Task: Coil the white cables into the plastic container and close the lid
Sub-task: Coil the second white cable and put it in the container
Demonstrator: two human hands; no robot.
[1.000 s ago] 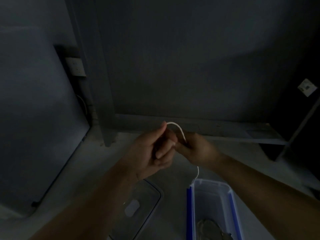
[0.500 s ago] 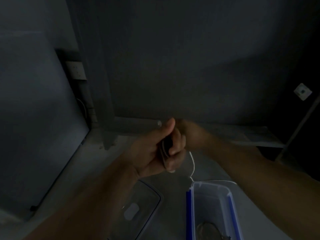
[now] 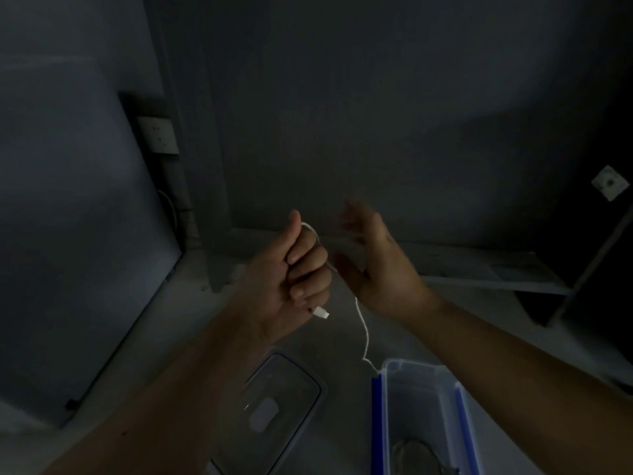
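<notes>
My left hand (image 3: pixel 291 279) is closed in a fist around a thin white cable (image 3: pixel 363 330). The cable loops over my thumb, and its white plug sticks out under my little finger. From the fist the cable hangs down to the rim of the clear plastic container (image 3: pixel 387 406) with blue clips at the lower right. My right hand (image 3: pixel 380 269) is just right of the fist, blurred, with fingers spread and nothing in it. A coiled cable lies dimly in the container's bottom. The clear lid (image 3: pixel 274 406) lies flat to the left of the container.
The scene is very dark. A grey wall rises behind, with a wall socket (image 3: pixel 159 135) at the upper left and a low shelf ledge (image 3: pixel 479 272) behind my hands. A dark frame (image 3: pixel 589 255) leans at the right.
My right hand has let go of the cable and opened, moving right of the fist. More cable is wrapped in my left hand, and the plug now shows below it.
</notes>
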